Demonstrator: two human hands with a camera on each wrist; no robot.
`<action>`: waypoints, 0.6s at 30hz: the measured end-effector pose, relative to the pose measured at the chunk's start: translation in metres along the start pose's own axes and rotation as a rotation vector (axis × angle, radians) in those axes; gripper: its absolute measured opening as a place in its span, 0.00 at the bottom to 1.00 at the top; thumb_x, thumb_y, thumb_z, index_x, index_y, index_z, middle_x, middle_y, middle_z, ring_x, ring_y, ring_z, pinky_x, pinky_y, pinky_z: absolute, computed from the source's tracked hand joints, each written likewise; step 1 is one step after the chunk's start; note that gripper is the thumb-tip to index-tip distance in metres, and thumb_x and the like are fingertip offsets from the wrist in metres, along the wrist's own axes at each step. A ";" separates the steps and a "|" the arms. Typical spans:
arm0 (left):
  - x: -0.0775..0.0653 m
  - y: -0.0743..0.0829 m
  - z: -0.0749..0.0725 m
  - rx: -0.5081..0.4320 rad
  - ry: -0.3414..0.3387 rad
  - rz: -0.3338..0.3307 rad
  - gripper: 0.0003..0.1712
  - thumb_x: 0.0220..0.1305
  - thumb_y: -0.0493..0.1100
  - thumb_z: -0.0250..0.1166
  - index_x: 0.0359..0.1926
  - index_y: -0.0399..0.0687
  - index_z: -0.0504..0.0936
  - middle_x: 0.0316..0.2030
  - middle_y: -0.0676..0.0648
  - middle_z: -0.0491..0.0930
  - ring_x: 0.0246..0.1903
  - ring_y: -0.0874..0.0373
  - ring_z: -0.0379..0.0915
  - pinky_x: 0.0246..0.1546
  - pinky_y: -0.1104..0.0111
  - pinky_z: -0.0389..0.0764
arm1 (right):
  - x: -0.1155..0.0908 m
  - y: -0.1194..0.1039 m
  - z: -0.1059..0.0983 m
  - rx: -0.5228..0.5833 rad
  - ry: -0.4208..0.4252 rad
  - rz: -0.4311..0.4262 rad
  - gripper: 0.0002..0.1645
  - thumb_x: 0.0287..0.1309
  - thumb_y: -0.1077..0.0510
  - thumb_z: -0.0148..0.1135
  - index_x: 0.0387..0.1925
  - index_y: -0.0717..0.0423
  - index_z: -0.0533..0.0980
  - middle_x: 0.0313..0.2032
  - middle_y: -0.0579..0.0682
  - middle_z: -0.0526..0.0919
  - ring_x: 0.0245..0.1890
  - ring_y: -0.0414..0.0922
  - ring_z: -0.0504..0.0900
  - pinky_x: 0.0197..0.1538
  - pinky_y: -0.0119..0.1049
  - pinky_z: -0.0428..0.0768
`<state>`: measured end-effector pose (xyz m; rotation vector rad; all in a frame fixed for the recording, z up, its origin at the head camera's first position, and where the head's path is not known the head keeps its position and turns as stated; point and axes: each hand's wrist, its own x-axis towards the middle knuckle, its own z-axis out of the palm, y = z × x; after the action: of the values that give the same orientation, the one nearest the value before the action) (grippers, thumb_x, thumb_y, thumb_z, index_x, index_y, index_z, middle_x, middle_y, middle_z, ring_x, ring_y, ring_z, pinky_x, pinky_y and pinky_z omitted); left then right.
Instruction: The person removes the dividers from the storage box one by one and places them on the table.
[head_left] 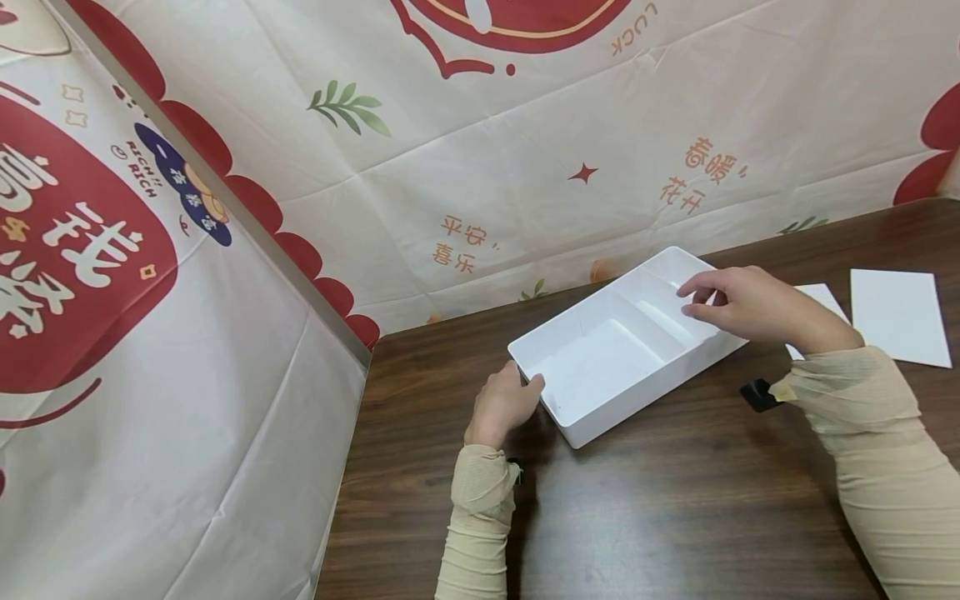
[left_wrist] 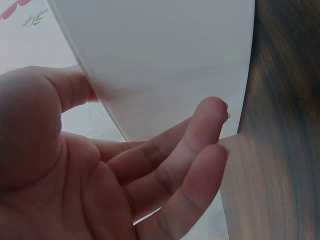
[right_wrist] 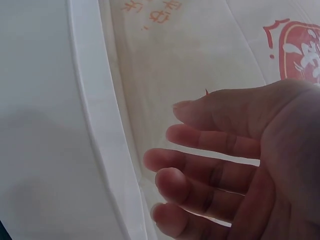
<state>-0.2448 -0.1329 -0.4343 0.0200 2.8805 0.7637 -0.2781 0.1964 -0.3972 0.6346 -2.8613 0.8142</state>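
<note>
A white divided tray point(head_left: 592, 354) lies at an angle on the brown table, one large compartment at its left and narrower ones toward its right. My left hand point(head_left: 506, 402) grips the tray's left end, with the thumb over the rim and the fingers along the outside. The left wrist view shows the tray's outer wall point(left_wrist: 165, 55) between thumb and fingers point(left_wrist: 200, 135). Over the narrow compartments at the right end hovers my right hand point(head_left: 742, 304), fingers loosely bent and holding nothing. The right wrist view shows its fingers point(right_wrist: 200, 170) spaced apart beside a white wall point(right_wrist: 107, 120).
Two white cards point(head_left: 900, 317) lie on the table point(head_left: 645, 517) to the right, one partly behind the right forearm. A printed cloth point(head_left: 540, 167) hangs along the back, and another printed sheet point(head_left: 247, 400) stands at the left.
</note>
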 end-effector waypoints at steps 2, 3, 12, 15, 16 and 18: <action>0.000 0.000 0.000 -0.003 0.000 -0.002 0.31 0.65 0.56 0.51 0.56 0.36 0.72 0.41 0.39 0.80 0.32 0.49 0.72 0.36 0.54 0.75 | 0.001 -0.002 0.002 0.006 0.001 -0.011 0.18 0.54 0.61 0.64 0.47 0.64 0.79 0.33 0.55 0.84 0.29 0.46 0.76 0.29 0.43 0.76; 0.000 0.000 0.000 -0.004 0.000 -0.002 0.31 0.65 0.56 0.51 0.56 0.36 0.72 0.41 0.39 0.80 0.32 0.49 0.72 0.36 0.54 0.75 | 0.001 -0.003 0.004 0.010 0.002 -0.016 0.17 0.54 0.61 0.63 0.46 0.64 0.79 0.32 0.55 0.83 0.29 0.46 0.76 0.30 0.43 0.76; 0.000 0.000 0.001 0.005 0.006 -0.005 0.30 0.64 0.57 0.51 0.56 0.38 0.72 0.43 0.39 0.81 0.33 0.50 0.72 0.37 0.54 0.75 | 0.006 -0.012 0.014 0.014 -0.012 -0.065 0.16 0.54 0.61 0.63 0.44 0.64 0.79 0.30 0.53 0.83 0.27 0.44 0.75 0.29 0.41 0.75; 0.000 0.000 0.001 0.001 0.005 -0.007 0.30 0.64 0.57 0.51 0.56 0.39 0.73 0.42 0.40 0.81 0.33 0.50 0.72 0.37 0.55 0.75 | 0.008 -0.013 0.017 0.020 -0.028 -0.067 0.16 0.54 0.61 0.63 0.45 0.64 0.79 0.30 0.52 0.83 0.27 0.43 0.75 0.28 0.40 0.75; 0.000 0.000 0.001 -0.001 0.006 -0.008 0.30 0.64 0.57 0.51 0.56 0.39 0.73 0.41 0.40 0.81 0.32 0.50 0.72 0.36 0.55 0.75 | 0.008 -0.013 0.018 0.021 -0.031 -0.066 0.16 0.54 0.61 0.63 0.45 0.64 0.79 0.30 0.52 0.83 0.26 0.43 0.75 0.28 0.40 0.75; 0.000 0.000 0.001 -0.003 0.004 -0.007 0.30 0.65 0.57 0.51 0.56 0.38 0.73 0.40 0.41 0.81 0.32 0.50 0.71 0.36 0.55 0.75 | 0.009 -0.014 0.019 0.022 -0.035 -0.067 0.17 0.54 0.61 0.63 0.45 0.64 0.79 0.30 0.53 0.83 0.26 0.43 0.75 0.27 0.40 0.75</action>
<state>-0.2443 -0.1321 -0.4348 0.0075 2.8818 0.7680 -0.2798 0.1730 -0.4050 0.7502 -2.8481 0.8339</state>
